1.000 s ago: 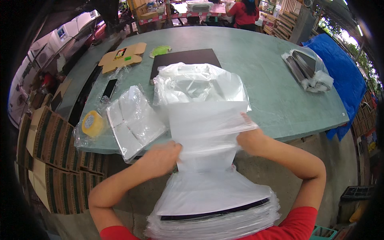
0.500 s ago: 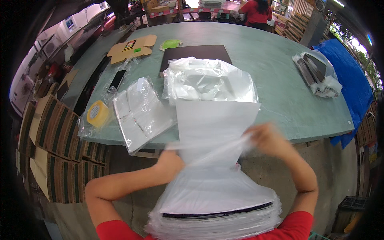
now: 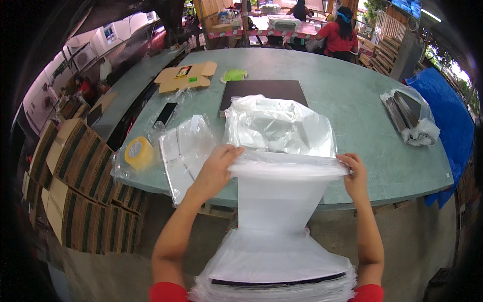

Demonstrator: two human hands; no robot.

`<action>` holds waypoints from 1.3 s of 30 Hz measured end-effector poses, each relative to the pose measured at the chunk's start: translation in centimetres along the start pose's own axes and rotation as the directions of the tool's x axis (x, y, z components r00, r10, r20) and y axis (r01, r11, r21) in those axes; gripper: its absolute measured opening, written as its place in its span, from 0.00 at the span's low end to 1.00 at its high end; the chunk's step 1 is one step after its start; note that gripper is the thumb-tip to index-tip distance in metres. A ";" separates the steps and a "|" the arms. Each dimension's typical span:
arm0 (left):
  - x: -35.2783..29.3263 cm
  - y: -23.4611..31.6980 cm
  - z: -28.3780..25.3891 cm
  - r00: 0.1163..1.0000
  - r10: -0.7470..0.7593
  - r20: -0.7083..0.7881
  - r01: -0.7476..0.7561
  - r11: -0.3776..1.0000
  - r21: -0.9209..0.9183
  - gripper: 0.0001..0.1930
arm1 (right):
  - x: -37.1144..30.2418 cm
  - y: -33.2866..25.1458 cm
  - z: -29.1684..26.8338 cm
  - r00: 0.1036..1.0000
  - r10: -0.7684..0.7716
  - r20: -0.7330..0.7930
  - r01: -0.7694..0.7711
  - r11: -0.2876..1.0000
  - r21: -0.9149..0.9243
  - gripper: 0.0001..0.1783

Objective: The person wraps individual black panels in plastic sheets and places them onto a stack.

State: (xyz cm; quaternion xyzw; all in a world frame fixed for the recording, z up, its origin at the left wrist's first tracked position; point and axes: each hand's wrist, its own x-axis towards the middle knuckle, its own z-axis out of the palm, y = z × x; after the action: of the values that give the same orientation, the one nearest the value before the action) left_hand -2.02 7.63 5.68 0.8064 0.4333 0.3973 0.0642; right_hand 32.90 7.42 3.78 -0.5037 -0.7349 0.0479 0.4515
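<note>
My left hand [image 3: 215, 171] pinches one end of a clear plastic bag [image 3: 289, 168] stretched across the table's near edge. At its other end, the fingers of my right hand [image 3: 356, 176] are closed on the bag. It lies across the top end of a white sheet [image 3: 282, 204]. Closer to my body rests a thick stack of plastic-wrapped sheets [image 3: 276, 261], with a dark edge showing in it. Just beyond the hands sits a crumpled heap of clear plastic [image 3: 282, 121], over part of a dark flat panel [image 3: 264, 89].
On the green table [image 3: 367, 116] are a tape roll [image 3: 139, 153], a pack of plastic bags [image 3: 183, 156], a phone [image 3: 165, 115], flattened cardboard [image 3: 186, 76] and a bagged bundle [image 3: 410, 118]. Boxes [image 3: 83, 201] are stacked at left. A person in red [image 3: 338, 38] is beyond the table.
Both hands have moved farther away, up to the top end of the white sheet. The plastic, earlier pulled slantwise across the sheet's middle, now stretches level between them. The view has shifted.
</note>
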 end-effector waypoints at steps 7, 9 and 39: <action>-1.7 -4.5 -1.8 0.747 -0.247 0.617 0.660 0.386 -0.645 0.22 | -2.1 2.0 -2.2 0.693 0.296 0.658 -0.716 0.173 0.676 0.16; -5.1 -4.5 -0.6 0.592 -0.183 0.785 0.805 0.162 -0.570 0.23 | -5.3 3.9 -2.0 0.525 0.249 0.814 -0.830 -0.064 0.554 0.18; -17.0 -2.7 5.0 0.303 -0.135 0.943 0.946 0.163 -0.281 0.12 | -15.9 4.7 5.1 0.071 0.330 0.941 -0.978 0.206 0.001 0.15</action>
State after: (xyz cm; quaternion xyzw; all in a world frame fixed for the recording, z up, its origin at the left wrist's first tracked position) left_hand -5.50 -2.26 -8.87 0.4668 0.3964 0.1072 0.7833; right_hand 33.90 -0.84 -11.47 -0.5134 -0.3918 0.7545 0.1167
